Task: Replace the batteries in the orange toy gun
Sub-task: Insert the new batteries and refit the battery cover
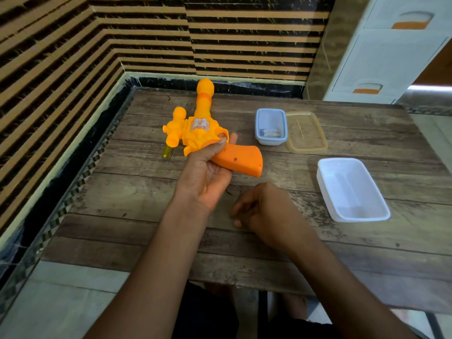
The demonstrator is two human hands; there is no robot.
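My left hand (205, 174) grips the orange toy gun (195, 128) around its middle, thumb near the trigger guard, and holds it just above the wooden table (146, 192). The barrel points away from me and the darker orange handle sticks out to the right. A yellow-green battery (167, 151) lies on the table just left of the gun, partly hidden under it. My right hand (261, 209) rests on the table below the handle with its fingers curled; I cannot see whether anything is inside them. A small blue tub (259, 118) at the back holds batteries (270, 132).
A clear yellowish lid (320, 143) lies right of the blue tub. A larger white tub (327, 187) sits at the right of the table. A striped wall runs along the left and back. A white drawer unit (391, 50) stands at the back right.
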